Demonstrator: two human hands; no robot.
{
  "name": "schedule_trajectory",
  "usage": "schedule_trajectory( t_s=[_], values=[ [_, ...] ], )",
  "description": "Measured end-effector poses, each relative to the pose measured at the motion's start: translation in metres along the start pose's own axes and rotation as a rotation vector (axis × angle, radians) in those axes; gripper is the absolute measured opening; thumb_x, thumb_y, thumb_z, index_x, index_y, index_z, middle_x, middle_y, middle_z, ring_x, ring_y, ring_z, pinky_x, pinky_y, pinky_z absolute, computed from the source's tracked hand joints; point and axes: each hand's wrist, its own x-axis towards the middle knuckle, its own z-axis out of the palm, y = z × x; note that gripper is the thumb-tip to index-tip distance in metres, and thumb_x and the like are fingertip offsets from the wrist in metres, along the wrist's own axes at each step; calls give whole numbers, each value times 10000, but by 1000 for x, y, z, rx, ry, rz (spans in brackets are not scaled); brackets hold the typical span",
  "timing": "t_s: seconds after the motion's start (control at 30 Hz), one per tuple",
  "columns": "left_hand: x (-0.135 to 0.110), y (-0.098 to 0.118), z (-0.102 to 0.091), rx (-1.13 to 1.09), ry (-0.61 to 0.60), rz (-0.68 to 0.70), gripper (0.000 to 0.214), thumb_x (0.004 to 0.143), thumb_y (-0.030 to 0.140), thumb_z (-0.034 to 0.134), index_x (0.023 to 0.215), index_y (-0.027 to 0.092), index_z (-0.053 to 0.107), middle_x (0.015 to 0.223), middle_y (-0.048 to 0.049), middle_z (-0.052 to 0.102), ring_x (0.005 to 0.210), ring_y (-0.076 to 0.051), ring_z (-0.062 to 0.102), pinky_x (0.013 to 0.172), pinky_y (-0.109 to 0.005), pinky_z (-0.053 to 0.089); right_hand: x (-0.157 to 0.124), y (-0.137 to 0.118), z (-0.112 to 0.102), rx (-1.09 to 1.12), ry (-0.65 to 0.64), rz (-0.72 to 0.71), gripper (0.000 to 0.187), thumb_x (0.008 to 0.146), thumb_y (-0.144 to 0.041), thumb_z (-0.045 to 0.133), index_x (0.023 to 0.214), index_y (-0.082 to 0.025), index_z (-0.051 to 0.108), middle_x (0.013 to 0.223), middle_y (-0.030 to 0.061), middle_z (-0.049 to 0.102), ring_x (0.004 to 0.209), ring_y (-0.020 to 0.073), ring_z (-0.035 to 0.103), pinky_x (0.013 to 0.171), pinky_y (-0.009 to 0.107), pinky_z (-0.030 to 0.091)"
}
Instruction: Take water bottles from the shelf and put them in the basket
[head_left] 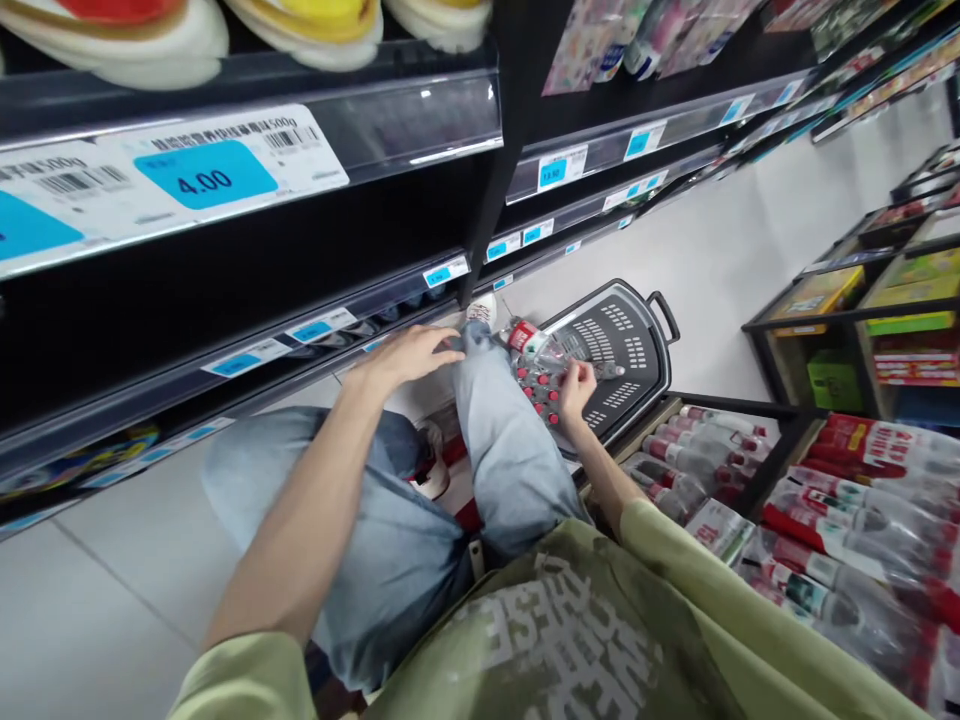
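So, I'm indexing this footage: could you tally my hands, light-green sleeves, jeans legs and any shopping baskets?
Left hand and right hand: 2
Light-green sleeves: 2
Jeans legs: 2
Black shopping basket: 1
Total: 7

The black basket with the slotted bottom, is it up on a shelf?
No, the black basket is down on the pale floor, below the shelves.

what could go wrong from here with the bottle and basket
The red-labelled bottle near the right hand looks tilted, so it might slip or roll.

The right leg is close beside the basket; shifting it might knock the basket.

The left hand looks near the shelf, so standing up could bump it.
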Motion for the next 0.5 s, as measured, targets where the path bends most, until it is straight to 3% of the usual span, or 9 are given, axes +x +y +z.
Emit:
schedule_trajectory(
  t_s=[0.1,0.23,0.37,0.5],
  values=[
    [-1,1,5,-66,-37,55,792,912,714,799,1594,320,723,1490,-67,793,1380,-343,742,1147,-352,567,16,27,-23,-22,148,137,408,1108,-568,360,853,-283,503,710,-23,509,721,222,591,746,334,558],
    [-2,4,9,-41,-75,35,961,842,762,847,1679,332,649,1587,-72,738,1437,-359,704,1172,-364,556,48,42,-38,-93,210,236,364,1112,-485,387,842,-277,512,753,10,564,791,246,645,827,362,589],
    [-3,7,6,-46,-126,-17,989,865,778,834,1707,307,617,1593,-102,731,1411,-372,721,1155,-378,564,68,56,-40,-241,271,316,299,1116,-404,414,915,-254,576,898,71,678,918,268,705,942,380,603],
    [-6,14,0,-42,-163,-55,1007,888,769,815,1744,299,568,1614,-111,715,1445,-382,701,1181,-391,550,73,74,-32,-393,229,376,230,1098,-370,492,980,-234,637,1019,118,763,1035,289,759,1024,379,593]
  ],
)
